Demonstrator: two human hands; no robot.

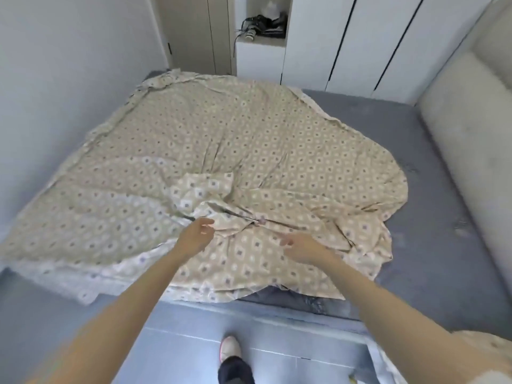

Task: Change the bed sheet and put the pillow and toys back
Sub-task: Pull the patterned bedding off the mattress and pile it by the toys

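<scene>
The beige bed sheet (221, 151) with little square flowers printed all over it lies on top of the flat grey mattress (421, 151). It is bunched and wrinkly. It covers the left and middle of the bed, but the right side is bare. One bit hangs over the near edge. I think that is why both arms reach out: the sheet needs to be pulled flat and spread to every corner.

The left hand (195, 235) is just over a puffed-up fold near the middle. Its fingers are loose and spread, and they hold nothing. The right hand (300, 249) is close beside it. Its fingers are gently bent and seem to hold nothing too, though the picture is a bit blurry.

No pillow or toys can be seen, so that part looks not yet done.

A padded cream headboard (471, 115) stands along the right side of the bed. A pale wall (55, 79) runs along the left. Behind the bed are tall white cupboard doors (346, 37) and an open shelf (263, 42) with dark things on it. Below is a grey tiled floor (180, 342), and one pink-and-white shoe (230, 347) stands on it.
</scene>
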